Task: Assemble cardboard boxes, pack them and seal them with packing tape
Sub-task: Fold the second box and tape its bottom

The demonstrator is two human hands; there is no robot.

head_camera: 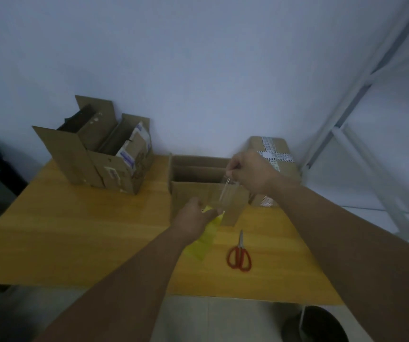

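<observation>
Taping seems underway: left hand (194, 214) and right hand (250, 174) pinch a yellowish clear tape strip (209, 230) taut. Next, press it onto the open brown cardboard box (191, 192)

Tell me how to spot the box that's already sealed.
Look to the far right corner of the yellow table, by the wall. The sealed box sits there, behind the right hand. Unlike the two open boxes, its top is closed with crossed white tape.
</observation>
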